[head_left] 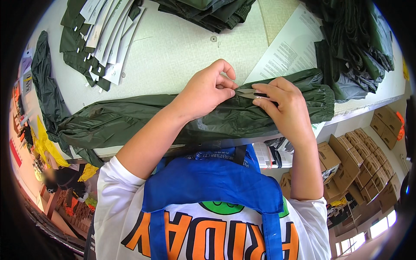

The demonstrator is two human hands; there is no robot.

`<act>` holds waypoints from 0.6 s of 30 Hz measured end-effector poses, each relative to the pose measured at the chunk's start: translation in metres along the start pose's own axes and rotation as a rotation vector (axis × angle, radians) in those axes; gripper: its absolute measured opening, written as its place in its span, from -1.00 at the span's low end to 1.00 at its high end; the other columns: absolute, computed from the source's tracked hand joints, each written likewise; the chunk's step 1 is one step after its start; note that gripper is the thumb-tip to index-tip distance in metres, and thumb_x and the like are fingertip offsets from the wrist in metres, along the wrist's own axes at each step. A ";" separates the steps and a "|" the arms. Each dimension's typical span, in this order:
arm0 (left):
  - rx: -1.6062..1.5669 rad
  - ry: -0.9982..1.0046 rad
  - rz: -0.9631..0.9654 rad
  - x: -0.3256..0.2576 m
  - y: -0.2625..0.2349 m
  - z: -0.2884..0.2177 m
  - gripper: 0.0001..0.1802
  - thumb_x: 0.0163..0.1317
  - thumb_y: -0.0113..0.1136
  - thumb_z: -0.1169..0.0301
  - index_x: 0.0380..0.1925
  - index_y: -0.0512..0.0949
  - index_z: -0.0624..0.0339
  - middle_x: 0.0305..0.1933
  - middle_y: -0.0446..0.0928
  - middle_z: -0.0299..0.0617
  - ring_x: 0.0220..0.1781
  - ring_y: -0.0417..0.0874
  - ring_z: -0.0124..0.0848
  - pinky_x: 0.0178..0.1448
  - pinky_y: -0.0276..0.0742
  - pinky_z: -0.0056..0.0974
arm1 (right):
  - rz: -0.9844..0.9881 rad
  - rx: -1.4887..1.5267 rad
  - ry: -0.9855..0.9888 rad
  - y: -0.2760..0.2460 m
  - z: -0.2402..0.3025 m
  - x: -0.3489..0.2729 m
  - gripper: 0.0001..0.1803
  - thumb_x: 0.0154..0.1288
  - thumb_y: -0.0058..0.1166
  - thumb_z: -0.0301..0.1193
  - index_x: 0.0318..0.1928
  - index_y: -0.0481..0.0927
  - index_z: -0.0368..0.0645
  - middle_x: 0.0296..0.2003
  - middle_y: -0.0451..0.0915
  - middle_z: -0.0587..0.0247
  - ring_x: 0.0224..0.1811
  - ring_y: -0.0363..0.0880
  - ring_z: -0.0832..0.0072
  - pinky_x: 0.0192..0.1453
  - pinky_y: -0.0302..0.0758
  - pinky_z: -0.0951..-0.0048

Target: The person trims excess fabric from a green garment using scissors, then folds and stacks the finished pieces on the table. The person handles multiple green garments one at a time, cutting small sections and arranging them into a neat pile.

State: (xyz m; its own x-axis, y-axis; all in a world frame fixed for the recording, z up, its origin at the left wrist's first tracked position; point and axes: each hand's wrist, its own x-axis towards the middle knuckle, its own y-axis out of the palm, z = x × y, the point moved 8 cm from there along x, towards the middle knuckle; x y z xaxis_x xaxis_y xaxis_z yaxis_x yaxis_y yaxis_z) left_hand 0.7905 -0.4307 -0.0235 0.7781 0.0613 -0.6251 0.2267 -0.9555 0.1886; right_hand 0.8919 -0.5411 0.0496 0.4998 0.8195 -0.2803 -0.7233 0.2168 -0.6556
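A long dark green garment piece of thin, shiny fabric lies across the near edge of the table, its gathered elastic end to the right. My left hand is closed, thumb and fingertips pinching at the fabric's upper side; any thread between them is too small to make out. Just right of those fingertips, my right hand grips a pair of thread snips. The snips' blades point left, close to the pinched spot and over the fabric.
Several green pieces with white paper tags lie at the far left. A folded green stack is at the back, dark garments at the right. A printed sheet lies between. Cardboard boxes stand beyond; another person is at left.
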 end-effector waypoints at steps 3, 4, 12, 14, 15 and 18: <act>-0.065 -0.011 0.019 0.001 0.000 0.004 -0.76 0.18 0.15 0.67 -0.22 0.36 0.18 -0.21 0.59 -0.10 -0.16 0.57 -0.51 -0.02 0.46 -0.40 | -0.012 0.017 0.010 0.001 -0.004 -0.002 -0.75 0.02 0.27 -0.43 -0.23 0.66 -0.23 -0.46 0.52 0.13 -0.39 0.52 0.18 -0.28 0.44 0.27; -0.095 -0.015 0.027 0.002 0.000 0.006 -0.76 0.18 0.15 0.67 -0.23 0.36 0.18 -0.21 0.59 -0.10 -0.16 0.56 -0.51 -0.02 0.46 -0.40 | -0.012 0.025 0.019 0.002 -0.006 -0.003 -0.75 0.02 0.27 -0.44 -0.24 0.66 -0.23 -0.46 0.52 0.13 -0.39 0.52 0.18 -0.28 0.44 0.27; -0.184 -0.132 0.055 0.004 0.001 0.012 -0.76 0.17 0.16 0.65 -0.23 0.37 0.16 -0.22 0.59 -0.14 -0.16 0.56 -0.51 -0.03 0.46 -0.42 | -0.053 0.033 -0.001 0.005 -0.007 -0.004 -0.75 0.00 0.28 -0.44 -0.25 0.67 -0.22 -0.46 0.53 0.15 -0.41 0.52 0.20 -0.30 0.45 0.29; -0.194 -0.148 0.063 0.005 0.001 0.015 -0.76 0.17 0.16 0.65 -0.23 0.37 0.16 -0.22 0.59 -0.15 -0.17 0.56 -0.51 -0.03 0.45 -0.42 | -0.061 0.035 -0.004 0.005 -0.007 -0.004 -0.75 0.00 0.28 -0.44 -0.25 0.67 -0.22 -0.47 0.53 0.15 -0.42 0.52 0.20 -0.30 0.45 0.29; -0.199 -0.155 0.066 0.006 0.001 0.017 -0.77 0.18 0.16 0.65 -0.23 0.37 0.16 -0.22 0.59 -0.16 -0.17 0.56 -0.52 -0.03 0.45 -0.43 | -0.064 0.039 -0.001 0.006 -0.007 -0.004 -0.75 0.00 0.29 -0.44 -0.25 0.67 -0.22 -0.47 0.53 0.15 -0.42 0.52 0.20 -0.30 0.45 0.29; -0.191 -0.149 0.057 0.007 -0.001 0.016 -0.78 0.18 0.16 0.64 -0.23 0.37 0.16 -0.23 0.58 -0.18 -0.17 0.56 -0.52 -0.04 0.45 -0.43 | -0.085 -0.004 -0.068 0.007 -0.006 -0.005 -0.76 -0.01 0.29 -0.45 -0.26 0.67 -0.22 -0.47 0.53 0.16 -0.42 0.52 0.22 -0.30 0.45 0.32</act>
State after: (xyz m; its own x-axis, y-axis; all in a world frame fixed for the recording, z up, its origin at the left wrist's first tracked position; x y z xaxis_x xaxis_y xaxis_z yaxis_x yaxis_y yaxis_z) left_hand 0.7868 -0.4334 -0.0402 0.7012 -0.0478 -0.7114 0.3023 -0.8837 0.3574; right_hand 0.8876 -0.5472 0.0425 0.5261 0.8321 -0.1756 -0.6776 0.2854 -0.6779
